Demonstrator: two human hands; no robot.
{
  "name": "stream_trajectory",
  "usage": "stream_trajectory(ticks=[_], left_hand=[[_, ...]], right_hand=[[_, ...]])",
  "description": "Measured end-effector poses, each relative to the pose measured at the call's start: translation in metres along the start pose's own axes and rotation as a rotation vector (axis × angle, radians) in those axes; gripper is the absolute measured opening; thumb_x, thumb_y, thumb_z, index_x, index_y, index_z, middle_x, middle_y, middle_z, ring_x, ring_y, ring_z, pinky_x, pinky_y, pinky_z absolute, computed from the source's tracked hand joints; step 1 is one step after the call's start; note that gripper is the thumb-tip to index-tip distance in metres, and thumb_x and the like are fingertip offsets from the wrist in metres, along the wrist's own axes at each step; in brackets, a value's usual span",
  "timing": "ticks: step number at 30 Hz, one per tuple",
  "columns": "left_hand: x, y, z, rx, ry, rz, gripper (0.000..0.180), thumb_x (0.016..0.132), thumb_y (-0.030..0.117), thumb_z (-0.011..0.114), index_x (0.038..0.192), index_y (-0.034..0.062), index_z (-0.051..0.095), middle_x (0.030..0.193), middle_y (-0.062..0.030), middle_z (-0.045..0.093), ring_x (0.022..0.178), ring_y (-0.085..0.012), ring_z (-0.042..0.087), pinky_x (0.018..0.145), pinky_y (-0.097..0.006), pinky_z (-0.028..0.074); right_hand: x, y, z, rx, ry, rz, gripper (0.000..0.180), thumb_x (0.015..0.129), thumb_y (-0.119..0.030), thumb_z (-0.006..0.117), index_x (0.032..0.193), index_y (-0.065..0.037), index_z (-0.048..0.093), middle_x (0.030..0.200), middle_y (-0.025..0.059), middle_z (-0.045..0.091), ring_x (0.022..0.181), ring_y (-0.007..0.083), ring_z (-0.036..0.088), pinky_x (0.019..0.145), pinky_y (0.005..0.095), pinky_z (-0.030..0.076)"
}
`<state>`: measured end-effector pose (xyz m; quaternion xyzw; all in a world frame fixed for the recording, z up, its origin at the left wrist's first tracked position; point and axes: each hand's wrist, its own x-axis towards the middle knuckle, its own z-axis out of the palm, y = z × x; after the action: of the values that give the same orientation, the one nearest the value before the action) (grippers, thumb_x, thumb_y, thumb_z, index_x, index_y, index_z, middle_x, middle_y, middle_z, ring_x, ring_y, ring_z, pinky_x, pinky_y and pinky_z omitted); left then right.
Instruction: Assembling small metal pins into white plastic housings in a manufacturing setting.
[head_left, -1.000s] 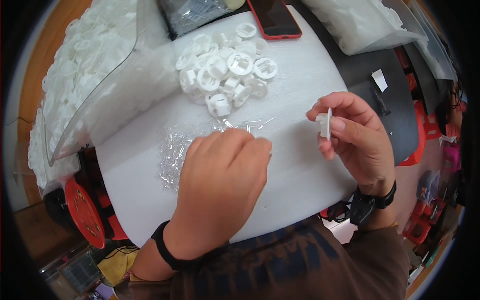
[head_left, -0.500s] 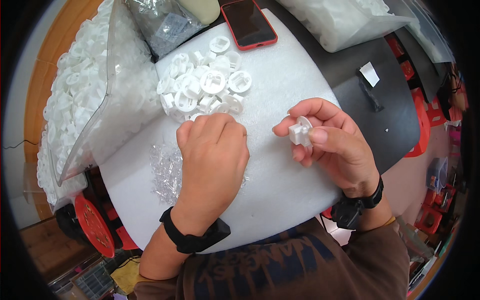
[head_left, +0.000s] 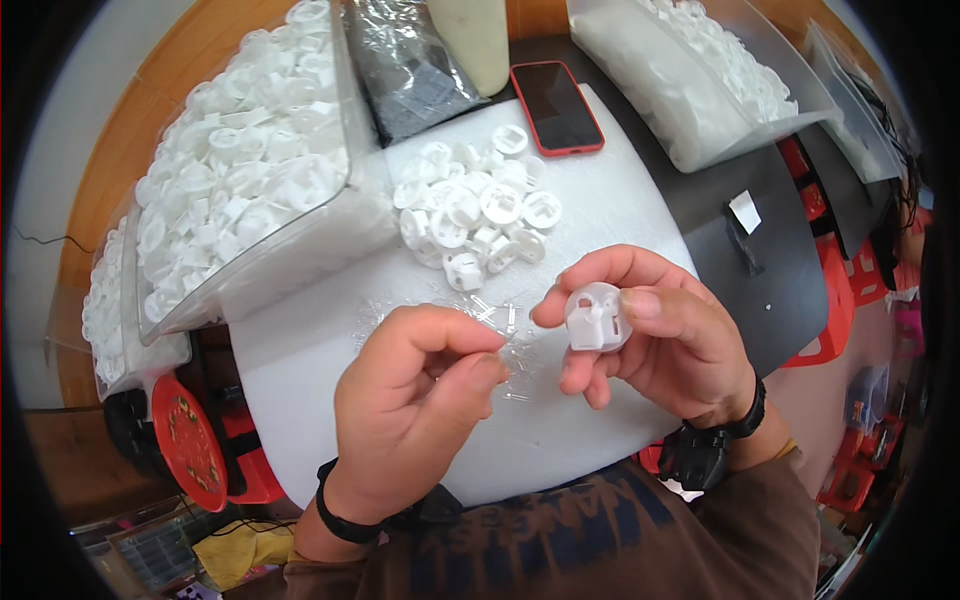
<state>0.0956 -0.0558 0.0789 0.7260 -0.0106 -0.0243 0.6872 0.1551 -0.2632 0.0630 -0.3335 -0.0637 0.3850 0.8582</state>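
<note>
My right hand (head_left: 665, 340) grips a white round plastic part (head_left: 597, 318) between thumb and fingers, its disc face and raised square block turned toward me. To its left, my left hand (head_left: 425, 385) is pinched closed at thumb and forefinger. Whatever sits in that pinch, if anything, is too small to make out. Small clear plastic pins (head_left: 512, 318) lie scattered on the white foam sheet (head_left: 560, 440) behind and beside the left hand, which hides some of them. Beyond them is a heap of similar white round parts (head_left: 480, 205).
A large clear bin (head_left: 345, 190) full of white parts stands at the left, another clear bin (head_left: 720, 140) at the far right. A red-cased phone (head_left: 557, 108) lies at the sheet's far edge, beside a plastic bag (head_left: 410, 85). A white paper scrap (head_left: 745, 212) rests on the black table (head_left: 790, 290).
My left hand has turned thumb-up and drawn back from the heap, its fingertips now near the right hand. The white part in my right hand has rotated to show its face. The view has shifted.
</note>
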Motion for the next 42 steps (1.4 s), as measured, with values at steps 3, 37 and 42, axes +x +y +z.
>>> stream_trajectory(ticks=[3, 37, 42], left_hand=[[-0.003, -0.007, -0.014, -0.232, -0.024, 0.165, 0.016, 0.085, -0.004, 0.056, 0.101, -0.0018, 0.056, 0.092, -0.0080, 0.060, 0.074, -0.0095, 0.057, 0.064, -0.021, 0.048], [0.000, -0.012, -0.024, 0.303, 0.157, 0.522, 0.013, 0.089, 0.011, 0.058, 0.095, -0.0012, 0.059, 0.078, -0.0088, 0.060, 0.064, -0.0123, 0.053, 0.057, -0.024, 0.042], [-0.001, -0.011, -0.025, 0.323, 0.129, 0.526, 0.023, 0.079, -0.001, 0.065, 0.102, 0.0029, 0.061, 0.082, -0.0039, 0.067, 0.069, -0.0168, 0.061, 0.062, -0.026, 0.046]], right_hand=[[0.010, 0.005, 0.008, 0.018, -0.051, 0.013, 0.036, 0.093, -0.018, 0.047, 0.121, 0.005, 0.046, 0.114, 0.0192, 0.057, 0.089, 0.0236, 0.065, 0.067, 0.0294, 0.055], [0.042, 0.028, 0.012, 0.023, -0.049, 0.049, 0.035, 0.085, -0.010, 0.061, 0.118, -0.002, 0.051, 0.120, 0.0292, 0.052, 0.094, 0.0332, 0.064, 0.081, 0.0429, 0.054], [0.043, 0.032, 0.005, 0.065, -0.133, 0.034, 0.035, 0.086, -0.006, 0.060, 0.119, -0.002, 0.050, 0.123, 0.0266, 0.051, 0.102, 0.0296, 0.061, 0.086, 0.0401, 0.052]])
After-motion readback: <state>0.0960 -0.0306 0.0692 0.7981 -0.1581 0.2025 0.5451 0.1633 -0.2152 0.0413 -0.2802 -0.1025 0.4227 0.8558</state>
